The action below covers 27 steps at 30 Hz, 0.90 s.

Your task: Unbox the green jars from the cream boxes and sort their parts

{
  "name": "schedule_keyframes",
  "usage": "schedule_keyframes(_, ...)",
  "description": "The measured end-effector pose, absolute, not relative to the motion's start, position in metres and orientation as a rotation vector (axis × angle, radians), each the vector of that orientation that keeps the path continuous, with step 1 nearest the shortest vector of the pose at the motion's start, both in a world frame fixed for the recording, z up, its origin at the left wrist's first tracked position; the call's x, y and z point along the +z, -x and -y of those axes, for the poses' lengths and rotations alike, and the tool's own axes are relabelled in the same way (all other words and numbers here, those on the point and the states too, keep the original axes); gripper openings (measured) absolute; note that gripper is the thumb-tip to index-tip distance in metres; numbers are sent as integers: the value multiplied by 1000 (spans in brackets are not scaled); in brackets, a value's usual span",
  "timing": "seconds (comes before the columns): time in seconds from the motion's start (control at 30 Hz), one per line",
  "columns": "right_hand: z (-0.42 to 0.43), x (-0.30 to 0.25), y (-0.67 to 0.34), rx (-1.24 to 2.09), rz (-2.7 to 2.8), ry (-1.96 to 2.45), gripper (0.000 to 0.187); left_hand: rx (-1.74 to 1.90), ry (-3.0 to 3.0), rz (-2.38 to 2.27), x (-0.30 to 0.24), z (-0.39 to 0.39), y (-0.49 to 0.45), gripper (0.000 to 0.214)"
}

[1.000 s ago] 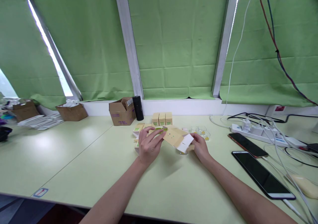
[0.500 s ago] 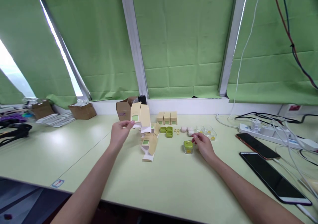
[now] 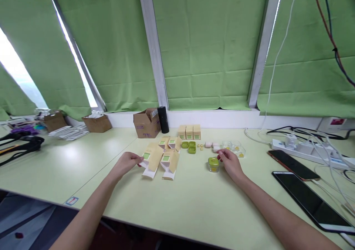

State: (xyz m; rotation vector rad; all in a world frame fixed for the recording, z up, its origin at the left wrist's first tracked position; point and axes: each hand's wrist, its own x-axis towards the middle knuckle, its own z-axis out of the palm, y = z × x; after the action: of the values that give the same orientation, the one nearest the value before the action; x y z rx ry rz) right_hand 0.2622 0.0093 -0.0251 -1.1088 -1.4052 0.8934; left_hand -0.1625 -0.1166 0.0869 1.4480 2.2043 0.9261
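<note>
The jar with the green lid (image 3: 213, 164) stands upright on the pale worktop (image 3: 188, 209). Far to its left, a thin line runs across the worktop, and a small sticker (image 3: 72, 201) sits where that line meets the front edge. The left hand (image 3: 130, 161) is left of the jar, its thumb and finger pinching the white edge of an open paper box (image 3: 153, 159). There is room left of the jar, up to the nearest boxes, and a wide bit of worktop in front of it. The right hand (image 3: 229, 161) is just right of the jar, fingers bent close to the lid. I cannot tell if they pinch it.

Far left of the jar are black straps (image 3: 26, 144), a pile of flat white things (image 3: 69, 132) and a small brown box (image 3: 97, 123). Behind it and left stand a big brown carton (image 3: 146, 123) and a black bottle (image 3: 163, 119). Three more open boxes (image 3: 169, 162) are left of the jar, and the front one is in the way between it and the left hand. Behind the jar, a bit left, are three shut boxes (image 3: 189, 132) and green cups (image 3: 191, 146). Behind it and right are clear cups (image 3: 235, 148). Well to its right, two phones (image 3: 313, 202), a power strip (image 3: 277, 145) and messy cords crowd the worktop.
</note>
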Motion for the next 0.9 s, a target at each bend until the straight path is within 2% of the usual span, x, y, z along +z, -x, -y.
schedule_keyframes(0.47,-8,-24,-263,874,1419,1120,43,896,-1432,-2189,68,118,160,45)
schedule_keyframes(0.9,-10,-28,-262,880,1440,1113,38,774,-1527,-2126,49,109,153,59)
